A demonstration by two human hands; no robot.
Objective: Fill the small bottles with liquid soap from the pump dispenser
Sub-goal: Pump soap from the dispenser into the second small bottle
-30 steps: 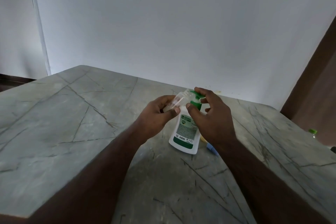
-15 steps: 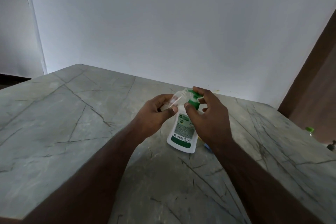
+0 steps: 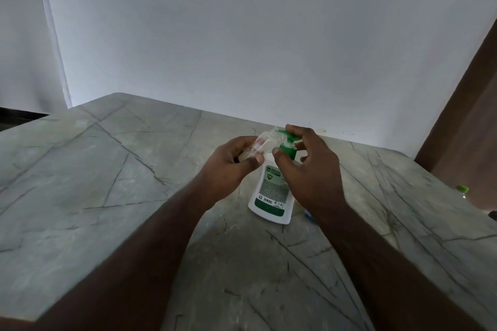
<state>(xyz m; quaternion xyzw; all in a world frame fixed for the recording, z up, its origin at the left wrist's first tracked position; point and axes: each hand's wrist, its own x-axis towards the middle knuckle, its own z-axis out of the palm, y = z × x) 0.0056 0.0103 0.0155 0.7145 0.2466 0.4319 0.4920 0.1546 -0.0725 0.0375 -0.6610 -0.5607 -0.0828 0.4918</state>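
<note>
A grey veined stone table [image 3: 113,196] is spread beneath both hands, with a white wall [image 3: 242,35] behind it. Between the hands, a white pump dispenser [image 3: 273,193] with a green label is stood on the table. Its green pump head [image 3: 289,142] is covered by the right hand [image 3: 309,169], forefinger laid over the top and thumb pressed at the collar. A small clear bottle [image 3: 265,142] is pinched in the closed fingers of the left hand [image 3: 228,166], tilted, its mouth brought to the spout. Far to the right of the right hand, a small green-capped item [image 3: 462,188] is seen.
</note>
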